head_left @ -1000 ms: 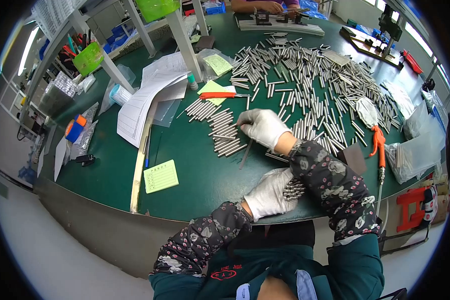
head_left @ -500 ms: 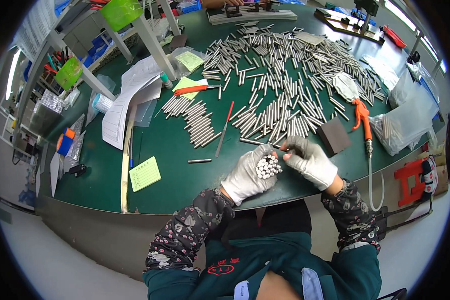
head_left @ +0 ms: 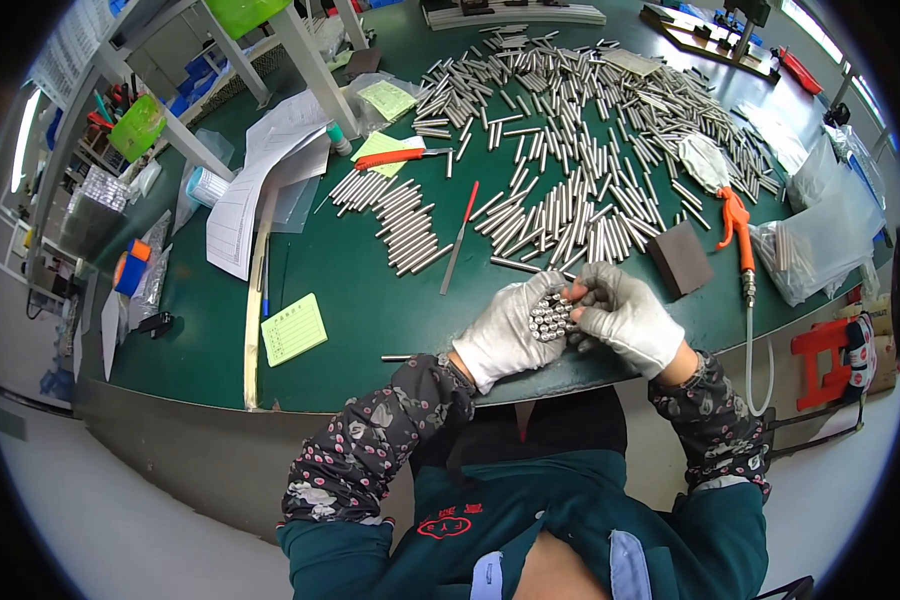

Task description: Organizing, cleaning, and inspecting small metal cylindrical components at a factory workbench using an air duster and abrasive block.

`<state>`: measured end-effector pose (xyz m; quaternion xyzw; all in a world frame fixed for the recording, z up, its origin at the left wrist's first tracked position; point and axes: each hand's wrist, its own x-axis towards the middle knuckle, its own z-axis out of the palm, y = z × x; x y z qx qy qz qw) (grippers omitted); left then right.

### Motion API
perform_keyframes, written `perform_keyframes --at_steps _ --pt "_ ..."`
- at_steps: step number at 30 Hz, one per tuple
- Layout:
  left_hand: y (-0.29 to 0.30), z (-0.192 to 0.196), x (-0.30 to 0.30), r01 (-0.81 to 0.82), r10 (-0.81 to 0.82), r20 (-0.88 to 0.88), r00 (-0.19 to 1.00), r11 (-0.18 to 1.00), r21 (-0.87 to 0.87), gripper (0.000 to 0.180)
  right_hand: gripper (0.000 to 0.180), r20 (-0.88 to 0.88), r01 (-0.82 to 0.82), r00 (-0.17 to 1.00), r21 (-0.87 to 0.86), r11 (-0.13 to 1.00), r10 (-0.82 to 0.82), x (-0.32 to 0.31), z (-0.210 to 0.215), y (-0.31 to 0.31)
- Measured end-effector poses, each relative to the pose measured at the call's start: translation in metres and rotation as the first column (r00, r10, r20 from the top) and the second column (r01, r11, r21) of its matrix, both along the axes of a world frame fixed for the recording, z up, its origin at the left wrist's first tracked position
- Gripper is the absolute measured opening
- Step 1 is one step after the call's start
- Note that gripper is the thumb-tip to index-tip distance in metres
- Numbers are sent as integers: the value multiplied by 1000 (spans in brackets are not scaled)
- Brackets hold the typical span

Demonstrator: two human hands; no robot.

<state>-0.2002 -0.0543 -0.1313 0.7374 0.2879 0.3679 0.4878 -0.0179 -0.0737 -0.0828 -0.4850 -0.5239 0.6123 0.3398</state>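
Observation:
My left hand (head_left: 508,332), in a white glove with bare fingertips, is wrapped round a bundle of short metal rods (head_left: 551,318), their round shiny ends facing me. Against the bundle's right side my gloved right hand (head_left: 630,320) is closed, its thumb and bent fingers at the rods; whether a separate rod is between these fingertips is hidden. Beyond both hands lies a wide spread of loose metal rods (head_left: 595,190). A single rod (head_left: 397,358) lies left of my left wrist. Farther left, a slanting row of rods (head_left: 407,228) lies side by side.
A red-handled file (head_left: 460,237) and an orange-handled knife (head_left: 390,158) lie on the green table (head_left: 370,300). Right of my hands are a dark block (head_left: 680,259) and an orange air gun (head_left: 735,220) with a hose. Papers (head_left: 255,190) and a yellow-green card (head_left: 294,330) lie left.
My right hand has come left against the rod bundle, its fingers now touching it. The bundle has tilted so its ends face me more directly. The whole view has shifted slightly.

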Motion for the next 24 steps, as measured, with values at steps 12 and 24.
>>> perform_keyframes --at_steps 12,24 --pt "9 -7 -5 19 -30 76 997 989 148 45 31 60 2 998 136 991 -10 -3 -2 -21" --pt "-12 -17 -10 57 -3 198 980 961 -269 49 37 -229 68 973 104 992 -43 -7 -32 -27"
